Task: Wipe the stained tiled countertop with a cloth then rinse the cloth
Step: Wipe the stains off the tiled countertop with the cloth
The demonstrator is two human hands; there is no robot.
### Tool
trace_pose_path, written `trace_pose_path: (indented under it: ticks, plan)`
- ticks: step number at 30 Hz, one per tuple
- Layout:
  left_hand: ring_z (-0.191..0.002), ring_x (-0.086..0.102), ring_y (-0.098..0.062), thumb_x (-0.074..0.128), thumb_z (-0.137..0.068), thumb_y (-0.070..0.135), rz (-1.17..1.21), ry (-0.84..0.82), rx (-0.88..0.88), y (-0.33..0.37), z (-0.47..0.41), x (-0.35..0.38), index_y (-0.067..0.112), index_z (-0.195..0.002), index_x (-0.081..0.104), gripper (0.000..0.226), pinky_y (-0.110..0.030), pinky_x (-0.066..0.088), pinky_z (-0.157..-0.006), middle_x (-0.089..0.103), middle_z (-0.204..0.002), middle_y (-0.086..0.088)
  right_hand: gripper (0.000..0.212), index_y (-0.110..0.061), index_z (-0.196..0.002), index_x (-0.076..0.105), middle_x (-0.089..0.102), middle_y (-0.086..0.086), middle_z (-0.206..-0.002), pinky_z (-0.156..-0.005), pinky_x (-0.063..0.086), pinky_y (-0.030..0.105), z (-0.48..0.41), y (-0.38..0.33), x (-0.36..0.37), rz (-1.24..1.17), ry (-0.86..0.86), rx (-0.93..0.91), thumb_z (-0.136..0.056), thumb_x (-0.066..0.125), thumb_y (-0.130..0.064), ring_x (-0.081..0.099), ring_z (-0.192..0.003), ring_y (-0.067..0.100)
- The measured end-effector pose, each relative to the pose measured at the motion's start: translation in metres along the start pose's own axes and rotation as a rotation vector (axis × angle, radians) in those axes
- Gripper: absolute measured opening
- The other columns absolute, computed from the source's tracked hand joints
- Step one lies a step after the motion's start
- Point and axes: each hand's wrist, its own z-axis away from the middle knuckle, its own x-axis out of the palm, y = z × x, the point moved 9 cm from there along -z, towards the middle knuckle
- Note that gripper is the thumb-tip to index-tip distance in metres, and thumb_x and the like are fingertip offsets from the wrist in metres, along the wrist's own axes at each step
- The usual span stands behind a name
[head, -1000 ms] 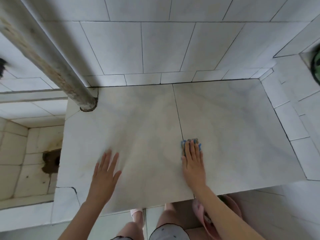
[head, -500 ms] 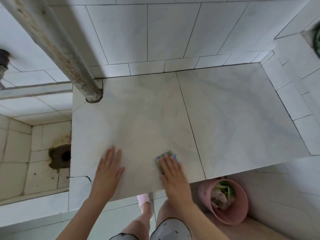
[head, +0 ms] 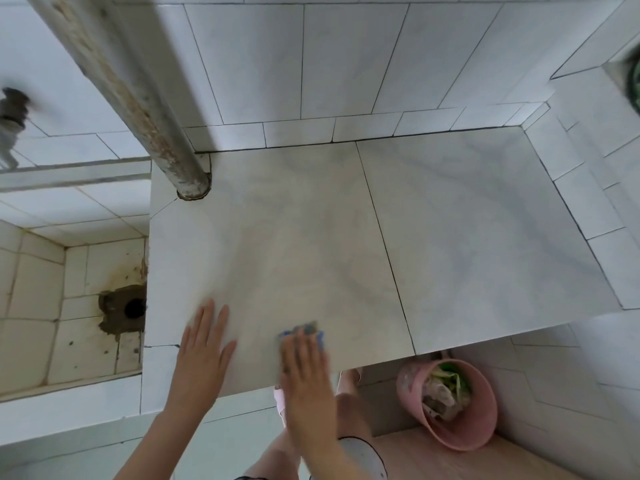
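Observation:
The pale marbled tiled countertop [head: 346,237] fills the middle of the view; its left tile looks yellowish and dull. My right hand [head: 306,368] lies flat near the front edge, pressing a small blue cloth [head: 304,331] onto the left tile; only the cloth's far edge shows past my fingertips. My left hand [head: 204,351] rests flat on the counter's front left part, fingers together, holding nothing.
A corroded grey pipe [head: 138,98] runs down into the counter's back left corner. A stained tiled sink basin [head: 69,306] with a dark drain hole [head: 133,308] lies left. A tap [head: 12,109] shows at far left. A pink waste bucket [head: 450,403] stands on the floor below right.
My right hand has slid the cloth from the tile joint leftward and toward the front edge. My left hand stayed planted. The view has shifted so the bucket shows.

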Motion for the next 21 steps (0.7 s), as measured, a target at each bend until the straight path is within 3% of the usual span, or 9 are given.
trace_pose_path:
  ticks: [3, 7, 10, 12, 14, 16, 19, 21]
  plan:
    - [-0.143, 0.001, -0.012, 0.003, -0.090, 0.059, 0.029, 0.004, -0.018, -0.006, 0.005, 0.000, 0.021, -0.148, 0.013, 0.069, -0.039, 0.014, -0.115, 0.007, -0.155, -0.001, 0.048, -0.019, -0.148, 0.027, 0.026, 0.002, -0.155, -0.114, 0.018, 0.038, -0.014, -0.041, 0.022, 0.098, -0.155, -0.189, -0.102, 0.019, -0.030, 0.019, -0.144, 0.020]
    - [-0.143, 0.000, -0.011, 0.010, -0.089, 0.057, 0.052, 0.013, -0.049, -0.011, 0.003, -0.002, 0.017, -0.148, 0.015, 0.072, -0.036, 0.009, -0.116, 0.006, -0.155, -0.001, 0.046, -0.020, -0.145, 0.032, 0.031, 0.002, -0.153, -0.113, 0.018, 0.039, -0.057, 0.008, 0.013, 0.204, -0.257, -0.284, -0.101, 0.023, -0.028, 0.024, -0.142, 0.022]
    - [-0.143, -0.001, -0.013, 0.014, -0.088, 0.054, 0.062, 0.008, -0.057, -0.017, -0.006, -0.004, 0.017, -0.148, 0.014, 0.070, -0.038, 0.008, -0.116, 0.005, -0.156, -0.002, 0.052, -0.018, -0.147, 0.026, 0.029, 0.005, -0.153, -0.113, 0.018, 0.039, -0.117, 0.091, -0.037, 0.261, -0.121, -0.052, -0.097, 0.023, -0.033, 0.027, -0.141, 0.025]
    - [-0.143, -0.001, -0.014, 0.017, -0.091, 0.055, 0.058, 0.012, -0.057, -0.019, -0.011, -0.007, 0.016, -0.147, 0.014, 0.069, -0.039, 0.007, -0.116, 0.004, -0.155, -0.003, 0.063, -0.015, -0.150, 0.015, 0.016, 0.005, -0.157, -0.117, 0.006, 0.037, -0.147, 0.133, -0.068, 0.281, -0.079, 0.070, -0.093, 0.011, -0.041, 0.013, -0.145, 0.021]
    - [-0.143, -0.003, -0.014, 0.027, -0.095, 0.050, 0.061, 0.008, -0.068, -0.020, -0.016, -0.009, 0.015, -0.148, 0.011, 0.065, -0.038, 0.005, -0.116, 0.002, -0.156, -0.002, 0.070, -0.014, -0.150, 0.004, 0.002, 0.005, -0.159, -0.117, -0.006, 0.035, -0.165, 0.149, -0.078, 0.225, -0.063, 0.193, -0.087, -0.005, -0.045, -0.006, -0.145, 0.015]
    - [-0.142, -0.005, -0.012, 0.034, -0.093, 0.039, 0.081, 0.018, -0.090, -0.023, -0.022, -0.013, 0.014, -0.147, 0.010, 0.064, -0.037, 0.003, -0.116, 0.000, -0.156, -0.002, 0.069, -0.010, -0.150, 0.007, 0.005, 0.011, -0.158, -0.118, -0.005, 0.037, -0.174, 0.136, -0.072, 0.200, 0.013, 0.275, -0.089, -0.003, -0.041, -0.002, -0.146, 0.022]
    - [-0.142, -0.006, -0.012, 0.039, -0.095, 0.032, 0.104, 0.041, -0.117, -0.030, -0.031, -0.020, 0.013, -0.147, 0.011, 0.063, -0.037, 0.001, -0.116, 0.000, -0.155, -0.002, 0.056, -0.003, -0.145, 0.027, 0.032, 0.019, -0.150, -0.113, 0.015, 0.046, -0.172, 0.061, -0.036, 0.245, 0.005, 0.058, -0.095, 0.022, -0.027, 0.028, -0.139, 0.037]
    - [-0.142, -0.006, -0.014, 0.040, -0.095, 0.030, 0.104, 0.045, -0.132, -0.036, -0.036, -0.023, 0.011, -0.147, 0.011, 0.063, -0.038, 0.002, -0.116, 0.001, -0.155, -0.005, 0.051, -0.007, -0.144, 0.030, 0.036, 0.015, -0.149, -0.111, 0.019, 0.045, -0.149, 0.005, -0.004, 0.218, -0.039, -0.149, -0.096, 0.028, -0.026, 0.031, -0.138, 0.037]
